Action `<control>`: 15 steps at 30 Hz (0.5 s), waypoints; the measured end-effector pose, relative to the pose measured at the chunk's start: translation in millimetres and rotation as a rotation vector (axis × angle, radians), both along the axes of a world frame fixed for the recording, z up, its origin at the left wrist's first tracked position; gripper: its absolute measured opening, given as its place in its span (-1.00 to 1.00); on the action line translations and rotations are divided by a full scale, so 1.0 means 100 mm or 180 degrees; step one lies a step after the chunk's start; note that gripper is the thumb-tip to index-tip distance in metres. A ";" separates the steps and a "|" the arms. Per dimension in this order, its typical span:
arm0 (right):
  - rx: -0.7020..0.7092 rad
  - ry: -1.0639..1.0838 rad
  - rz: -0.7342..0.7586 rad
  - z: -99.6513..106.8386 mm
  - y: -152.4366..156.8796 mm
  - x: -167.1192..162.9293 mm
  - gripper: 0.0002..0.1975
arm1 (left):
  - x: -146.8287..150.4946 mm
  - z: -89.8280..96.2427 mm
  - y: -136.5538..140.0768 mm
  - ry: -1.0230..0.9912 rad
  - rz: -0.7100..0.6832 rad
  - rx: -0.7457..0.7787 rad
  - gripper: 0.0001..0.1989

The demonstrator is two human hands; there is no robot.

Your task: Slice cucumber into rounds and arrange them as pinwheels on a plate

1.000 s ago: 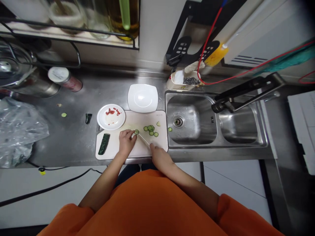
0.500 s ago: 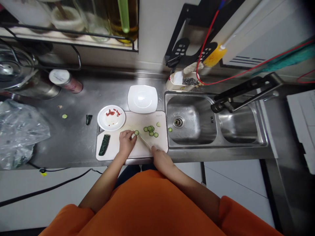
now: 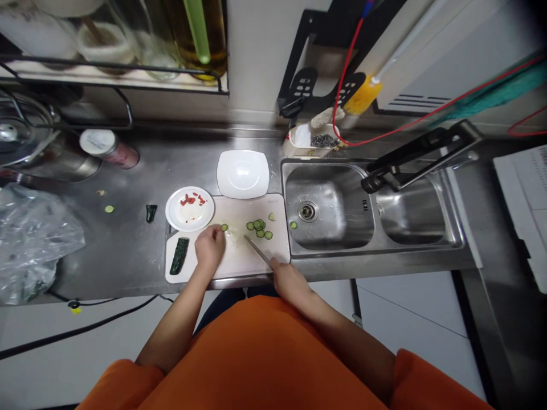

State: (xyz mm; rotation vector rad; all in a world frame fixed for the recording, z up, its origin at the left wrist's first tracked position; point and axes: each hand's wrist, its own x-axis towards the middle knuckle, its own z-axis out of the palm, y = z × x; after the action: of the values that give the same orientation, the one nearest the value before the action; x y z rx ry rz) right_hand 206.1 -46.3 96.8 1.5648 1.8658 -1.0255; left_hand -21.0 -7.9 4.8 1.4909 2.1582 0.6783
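My left hand [image 3: 209, 250] is closed over the left half of the white cutting board [image 3: 233, 265]. A small cucumber piece [image 3: 224, 227] shows its pale cut face at the fingertips; the rest of it is hidden by the hand. My right hand [image 3: 291, 282] grips a knife [image 3: 258, 252] at the board's front right, its blade pointing up and left, apart from the cucumber. Several cucumber slices [image 3: 258, 225] lie in a loose cluster right of the blade. A longer dark green cucumber length [image 3: 179, 256] rests at the board's left end.
A white plate with red bits [image 3: 170, 215] overlaps the board's upper left corner. Behind the board is a square white plate [image 3: 243, 191]. To the right is a steel sink [image 3: 337, 228]. A cucumber end [image 3: 151, 213], a jar [image 3: 111, 149] and a plastic bag [image 3: 38, 245] lie left.
My left hand has moved left with the cucumber piece, away from the knife. My right hand has drawn the knife slightly right and toward me. The view has shifted a little.
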 end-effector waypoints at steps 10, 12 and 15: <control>-0.0065 -0.0023 0.0094 0.03 0.05 0.00 -0.56 | -0.08 0.01 -0.05 0.0577 -0.0126 0.0196 -0.72; -0.0029 -0.0045 0.0075 0.04 0.05 0.01 -0.57 | 0.00 0.01 -0.03 0.0386 -0.0327 0.0324 -0.73; -0.0046 -0.0070 0.0019 0.05 0.03 0.03 -0.62 | 0.19 -0.03 0.07 -0.0044 -0.0899 0.0404 -0.71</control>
State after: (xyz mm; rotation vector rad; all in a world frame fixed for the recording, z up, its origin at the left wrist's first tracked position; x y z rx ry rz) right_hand 209.2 -43.1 101.5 1.5553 1.8433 -1.0127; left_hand -2.4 -1.1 2.3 1.8064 1.8724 0.7320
